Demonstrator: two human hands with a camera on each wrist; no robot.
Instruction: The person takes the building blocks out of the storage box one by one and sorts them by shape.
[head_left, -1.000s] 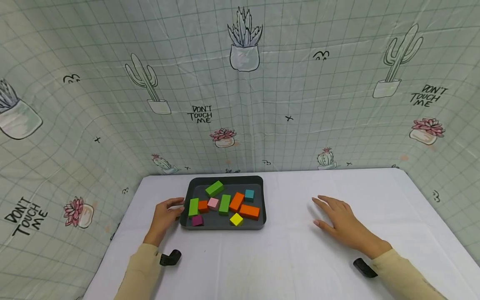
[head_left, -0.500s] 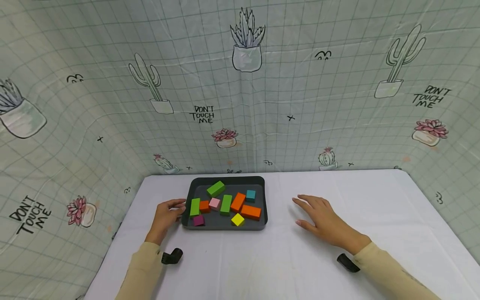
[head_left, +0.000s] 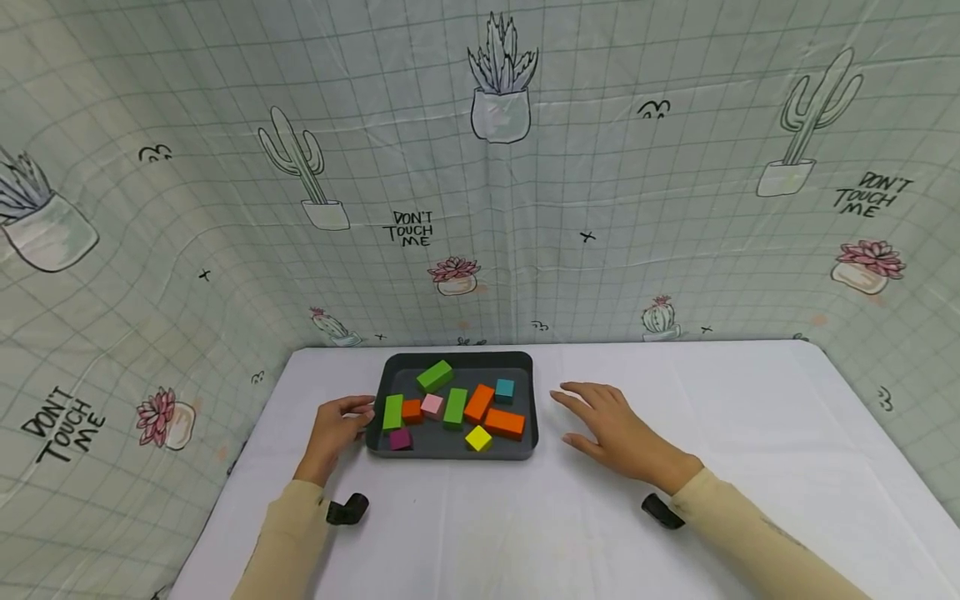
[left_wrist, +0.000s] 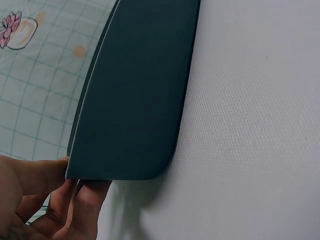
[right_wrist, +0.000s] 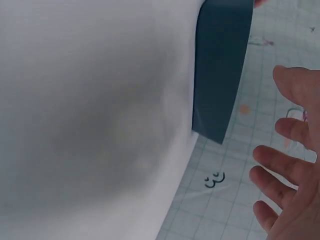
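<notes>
A dark grey tray (head_left: 452, 451) stands on the white table with several coloured blocks lying in it. Among them are green blocks (head_left: 454, 408), orange blocks (head_left: 504, 423), a pink block (head_left: 432, 406), a magenta block (head_left: 401, 438), a blue block (head_left: 505, 390) and a yellow block (head_left: 478, 438). My left hand (head_left: 335, 432) grips the tray's left side; in the left wrist view its thumb meets the rim (left_wrist: 74, 135) and fingers touch below. To the right of the tray, apart from it, my right hand (head_left: 617, 429) hovers with spread, relaxed fingers, holding nothing.
The white table (head_left: 480, 533) extends in front and to the right of the tray. A grid-patterned cloth (head_left: 525, 208) with printed cacti rises behind and at both sides. Each wrist carries a black camera mount (head_left: 348, 509).
My right hand has moved left across the table, closer to the tray. The left hand stays at the tray's left side, and the blocks keep their places; the view has shifted slightly.
</notes>
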